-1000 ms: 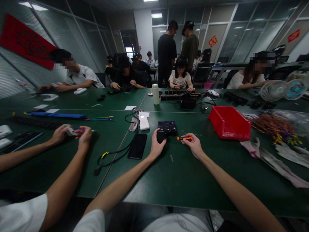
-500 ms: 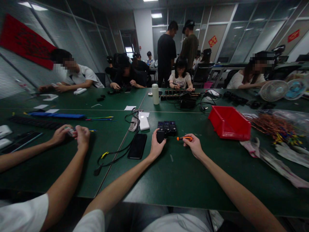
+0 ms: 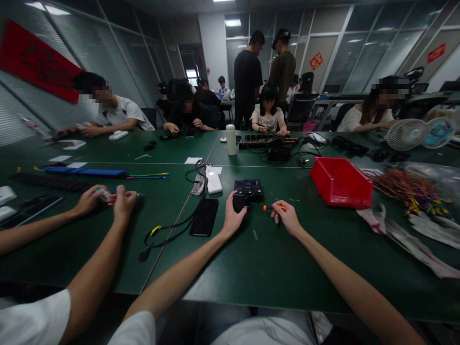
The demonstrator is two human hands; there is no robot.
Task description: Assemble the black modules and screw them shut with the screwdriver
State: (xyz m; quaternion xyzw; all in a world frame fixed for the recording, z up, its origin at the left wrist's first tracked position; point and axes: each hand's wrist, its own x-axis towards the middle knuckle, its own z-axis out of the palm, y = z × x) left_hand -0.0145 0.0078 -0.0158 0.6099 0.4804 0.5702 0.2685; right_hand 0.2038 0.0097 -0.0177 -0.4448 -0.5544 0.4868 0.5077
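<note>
My left hand (image 3: 234, 215) is closed around a small black box-shaped part (image 3: 239, 203), holding it just above the table. In my right hand (image 3: 286, 216) is a screwdriver with an orange and black handle (image 3: 280, 208). Its thin shaft points left toward the black part; whether the tip touches it I cannot tell. Right behind the left hand stands a group of similar black modules (image 3: 253, 189) with dark square faces. To the left of that hand lies a black smartphone (image 3: 204, 217).
A red plastic bin (image 3: 341, 184) stands at the right, near work gloves (image 3: 395, 235) and copper-coloured wires (image 3: 406, 187). At the left, a co-worker's hands (image 3: 108, 201) handle a small part. A black cable (image 3: 168, 237), white power bank (image 3: 214, 182) and pale bottle (image 3: 232, 140) are on the table.
The fingers of my right hand have shifted slightly on the screwdriver handle. My left hand stays in place with the black part. The co-worker's nearer hand has moved a little right.
</note>
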